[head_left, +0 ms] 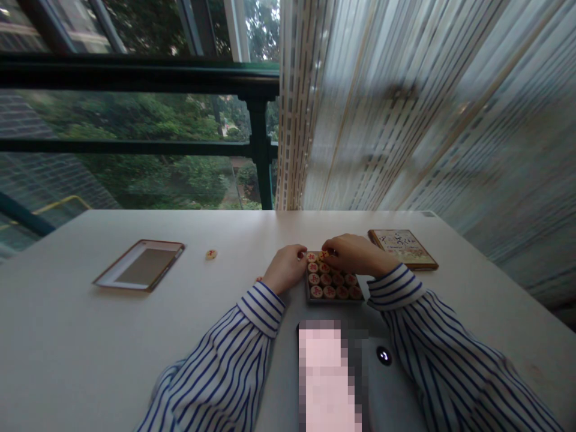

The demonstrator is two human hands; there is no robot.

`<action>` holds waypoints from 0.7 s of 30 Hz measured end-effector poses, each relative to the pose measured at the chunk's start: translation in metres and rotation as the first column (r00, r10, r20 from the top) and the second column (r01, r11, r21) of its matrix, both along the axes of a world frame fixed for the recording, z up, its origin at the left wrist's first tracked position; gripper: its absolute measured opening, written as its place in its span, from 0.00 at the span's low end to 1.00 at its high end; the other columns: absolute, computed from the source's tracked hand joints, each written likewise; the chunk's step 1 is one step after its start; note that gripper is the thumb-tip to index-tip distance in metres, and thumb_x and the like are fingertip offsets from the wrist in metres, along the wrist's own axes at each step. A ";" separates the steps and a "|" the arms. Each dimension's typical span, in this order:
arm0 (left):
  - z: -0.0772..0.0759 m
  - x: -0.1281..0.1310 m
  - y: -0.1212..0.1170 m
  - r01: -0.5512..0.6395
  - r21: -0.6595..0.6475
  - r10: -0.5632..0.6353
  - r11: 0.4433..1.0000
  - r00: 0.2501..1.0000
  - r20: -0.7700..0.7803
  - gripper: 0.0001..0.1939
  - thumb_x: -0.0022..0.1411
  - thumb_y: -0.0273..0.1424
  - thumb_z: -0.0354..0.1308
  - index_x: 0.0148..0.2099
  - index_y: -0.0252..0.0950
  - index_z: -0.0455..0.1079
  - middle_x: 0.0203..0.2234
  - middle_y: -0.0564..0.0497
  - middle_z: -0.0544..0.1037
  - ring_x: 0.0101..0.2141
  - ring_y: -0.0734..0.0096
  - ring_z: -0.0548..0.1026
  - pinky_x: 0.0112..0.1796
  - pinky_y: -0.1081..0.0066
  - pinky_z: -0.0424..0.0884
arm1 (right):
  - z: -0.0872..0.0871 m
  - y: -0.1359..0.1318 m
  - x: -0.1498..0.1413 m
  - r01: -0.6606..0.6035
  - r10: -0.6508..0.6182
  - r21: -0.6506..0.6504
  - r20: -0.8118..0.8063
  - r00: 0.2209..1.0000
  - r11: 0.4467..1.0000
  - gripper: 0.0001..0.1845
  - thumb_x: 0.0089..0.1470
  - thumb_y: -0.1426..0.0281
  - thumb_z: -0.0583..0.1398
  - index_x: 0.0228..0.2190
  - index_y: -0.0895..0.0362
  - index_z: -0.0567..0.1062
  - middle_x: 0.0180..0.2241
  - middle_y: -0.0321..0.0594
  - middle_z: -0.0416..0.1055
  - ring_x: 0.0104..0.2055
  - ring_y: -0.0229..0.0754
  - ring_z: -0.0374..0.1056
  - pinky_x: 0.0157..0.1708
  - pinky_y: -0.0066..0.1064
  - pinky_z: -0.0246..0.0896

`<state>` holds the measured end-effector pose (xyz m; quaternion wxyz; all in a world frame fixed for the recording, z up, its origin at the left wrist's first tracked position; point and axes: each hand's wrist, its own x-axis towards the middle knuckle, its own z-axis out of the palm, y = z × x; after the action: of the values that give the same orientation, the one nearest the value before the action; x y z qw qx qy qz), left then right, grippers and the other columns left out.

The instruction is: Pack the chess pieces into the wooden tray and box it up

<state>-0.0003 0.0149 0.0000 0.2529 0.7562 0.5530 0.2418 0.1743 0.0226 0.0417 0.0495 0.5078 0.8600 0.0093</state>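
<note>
A shallow square tray holds rows of round xiangqi pieces with red characters. At its upper left corner, my left hand is closed, with curled fingertips against the edge. My right hand reaches over the tray's far side and pinches a xiangqi piece in the back row; it hides the pieces at the back right. One loose piece lies on the table to the left. Another piece shows only partly behind my left wrist.
On the white table, a framed lid with a clear window lies at the left. A decorated box lies at the right. Nearest me are a phone with a blurred screen and a grey device. Beyond stand a green railing and a bead curtain.
</note>
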 end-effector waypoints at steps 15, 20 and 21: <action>0.001 0.000 -0.001 0.007 -0.009 -0.007 1.000 1.000 -0.011 0.16 0.55 0.30 0.51 0.45 0.31 0.71 0.37 0.42 0.76 0.36 0.65 0.74 0.38 0.71 0.66 | -0.003 0.002 0.002 0.001 -0.001 -0.017 0.018 1.000 1.000 0.16 0.52 0.63 0.51 0.36 0.53 0.75 0.33 0.45 0.74 0.35 0.46 0.69 0.30 0.31 0.57; -0.001 0.000 0.000 0.018 0.006 -0.018 1.000 1.000 -0.002 0.16 0.55 0.30 0.51 0.45 0.31 0.71 0.37 0.42 0.76 0.36 0.65 0.74 0.38 0.71 0.66 | -0.004 0.003 0.003 0.000 0.000 -0.022 0.014 1.000 1.000 0.17 0.52 0.61 0.51 0.36 0.53 0.75 0.33 0.44 0.74 0.35 0.46 0.69 0.30 0.31 0.57; -0.001 0.000 0.000 0.019 0.005 -0.019 1.000 1.000 -0.004 0.16 0.55 0.30 0.50 0.45 0.31 0.71 0.37 0.42 0.76 0.36 0.66 0.74 0.38 0.72 0.66 | -0.004 0.004 0.003 -0.002 0.002 -0.023 0.010 1.000 1.000 0.17 0.52 0.61 0.51 0.36 0.53 0.76 0.33 0.44 0.74 0.35 0.46 0.69 0.30 0.31 0.57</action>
<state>-0.0004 0.0146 -0.0010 0.2520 0.7626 0.5456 0.2394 0.1774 0.0262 0.0377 0.0597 0.5062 0.8603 0.0021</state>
